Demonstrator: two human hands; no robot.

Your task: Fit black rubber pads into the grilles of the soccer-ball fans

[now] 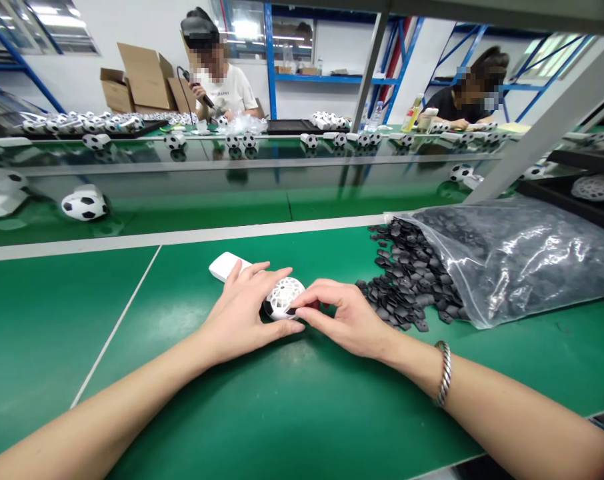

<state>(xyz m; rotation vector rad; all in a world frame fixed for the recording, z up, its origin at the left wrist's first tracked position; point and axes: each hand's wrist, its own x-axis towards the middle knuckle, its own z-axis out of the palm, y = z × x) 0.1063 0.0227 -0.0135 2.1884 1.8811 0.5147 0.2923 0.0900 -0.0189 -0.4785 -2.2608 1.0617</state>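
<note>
One black patch (268, 308) seems seated, many gaps bare; my left hand (243, 307) clasps the ball (286, 293), right hand (346, 316) a piece (292, 311) against it.

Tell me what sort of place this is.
Probably a factory assembly line: football-patterned pieces sit along a long green bench, an open bag spills black parts, and other people work opposite.

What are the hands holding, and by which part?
The left hand holds the white latticed ball by its left side; the right hand has fingertips at its right edge.
</note>
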